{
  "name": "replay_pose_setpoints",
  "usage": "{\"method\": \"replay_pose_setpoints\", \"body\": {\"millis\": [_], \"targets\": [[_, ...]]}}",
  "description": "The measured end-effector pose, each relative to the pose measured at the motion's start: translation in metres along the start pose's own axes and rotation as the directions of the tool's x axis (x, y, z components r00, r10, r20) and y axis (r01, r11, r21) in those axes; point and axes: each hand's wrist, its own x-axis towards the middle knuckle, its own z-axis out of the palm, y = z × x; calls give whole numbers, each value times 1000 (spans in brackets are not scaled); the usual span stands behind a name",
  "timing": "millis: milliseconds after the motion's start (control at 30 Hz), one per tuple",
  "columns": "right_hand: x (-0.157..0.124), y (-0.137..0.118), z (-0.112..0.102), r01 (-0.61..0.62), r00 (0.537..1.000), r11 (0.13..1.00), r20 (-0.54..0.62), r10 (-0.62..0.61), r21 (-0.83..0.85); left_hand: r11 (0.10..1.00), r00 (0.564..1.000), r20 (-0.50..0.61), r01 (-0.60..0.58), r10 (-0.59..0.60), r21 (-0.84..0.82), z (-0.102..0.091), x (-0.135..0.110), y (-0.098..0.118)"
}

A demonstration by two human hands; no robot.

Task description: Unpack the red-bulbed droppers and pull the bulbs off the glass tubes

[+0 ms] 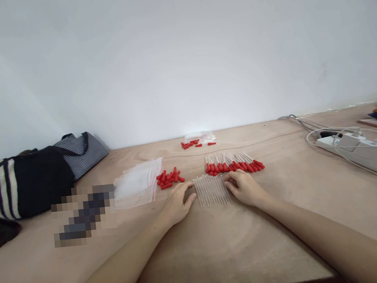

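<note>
Several clear thin glass dropper tubes point(212, 191) lie side by side in a flat row on the wooden table, pointing toward me. My left hand point(180, 201) rests at the left side of the row, thumb and fingers apart, holding nothing. At the right side, my right hand point(245, 189) has its fingers curved near the outermost tubes, with a gap between thumb and forefinger. Just behind the row lie several droppers with red rubber bulbs point(234, 166), bulbs toward me. A pile of loose red rubber bulbs point(169, 178) sits beyond my left hand.
Flat clear zip bags point(137, 184) are stacked left of the bulbs. More red bulbs point(190, 144) and a small bag lie near the wall. Cloth bags point(41, 178) stand far left, beside a pixelated dark patch. A white power strip point(358, 145) with cables lies right.
</note>
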Motion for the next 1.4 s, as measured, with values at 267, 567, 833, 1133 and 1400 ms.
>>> {"method": "replay_pose_setpoints", "body": {"millis": [267,567,833,1133,1400], "targets": [[16,15,-13,72,985,936,-123,-121,-345,999,1000,13,7,-7,-35,-4,-1,1],[32,22,-3,234,949,755,-25,-314,-612,998,998,47,46,-44,-52,-12,-3,6],[25,20,-12,137,838,795,-359,-411,-590,997,999,42,-1,4,-75,-3,2,3],[2,-8,-23,242,795,865,-421,-437,-440,997,999,39,9,-6,-81,-6,0,2],[-15,-39,-2,505,699,758,-320,-640,-413,992,995,-72,-70,62,-108,-9,0,18]]}}
